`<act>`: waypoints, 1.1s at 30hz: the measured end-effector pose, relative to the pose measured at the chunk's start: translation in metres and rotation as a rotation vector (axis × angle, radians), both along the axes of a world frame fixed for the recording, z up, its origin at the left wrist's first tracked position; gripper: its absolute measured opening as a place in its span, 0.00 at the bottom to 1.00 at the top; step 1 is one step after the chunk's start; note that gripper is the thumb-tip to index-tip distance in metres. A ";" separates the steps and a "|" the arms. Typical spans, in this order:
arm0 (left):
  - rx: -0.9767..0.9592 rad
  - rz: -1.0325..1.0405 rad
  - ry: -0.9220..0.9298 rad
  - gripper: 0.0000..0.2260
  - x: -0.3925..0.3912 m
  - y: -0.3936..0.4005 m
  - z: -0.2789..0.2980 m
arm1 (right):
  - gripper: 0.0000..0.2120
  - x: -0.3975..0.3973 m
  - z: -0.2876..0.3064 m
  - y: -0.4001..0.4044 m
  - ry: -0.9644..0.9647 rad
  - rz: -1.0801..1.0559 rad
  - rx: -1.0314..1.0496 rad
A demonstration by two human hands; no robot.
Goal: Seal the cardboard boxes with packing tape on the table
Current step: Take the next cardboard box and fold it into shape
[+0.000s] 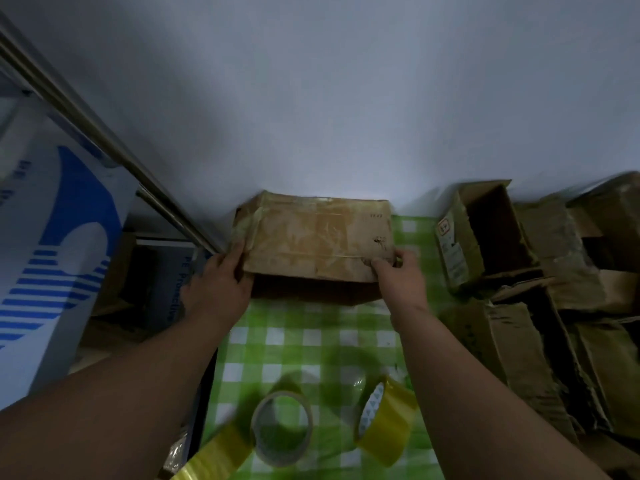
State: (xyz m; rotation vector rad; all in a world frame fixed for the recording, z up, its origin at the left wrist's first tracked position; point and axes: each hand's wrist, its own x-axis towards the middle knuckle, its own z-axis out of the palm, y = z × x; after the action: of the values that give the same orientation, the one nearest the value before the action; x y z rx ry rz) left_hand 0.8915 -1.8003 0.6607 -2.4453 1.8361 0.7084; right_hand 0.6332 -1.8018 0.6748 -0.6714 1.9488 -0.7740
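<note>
I have the cardboard box [315, 244] at the desk's [311, 344] far edge, against the wall. My left hand [221, 282] grips its left end, my right hand [398, 275] pinches the near right corner. I'd press the tape edges flat, both grips firm.

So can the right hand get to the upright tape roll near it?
Probably yes: the right hand only rests on the box, and bare tablecloth lies between it and the upright tape roll.
</note>
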 end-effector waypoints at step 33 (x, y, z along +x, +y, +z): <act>0.113 0.305 0.558 0.07 0.006 0.022 0.107 | 0.14 -0.013 0.094 0.055 0.120 0.248 -0.028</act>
State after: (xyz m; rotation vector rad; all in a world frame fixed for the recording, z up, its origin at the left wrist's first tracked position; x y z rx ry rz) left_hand 0.8972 -1.7784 0.7681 -2.6618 1.4822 1.6025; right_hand 0.6204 -1.7471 0.7686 -0.9748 1.9171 -0.6198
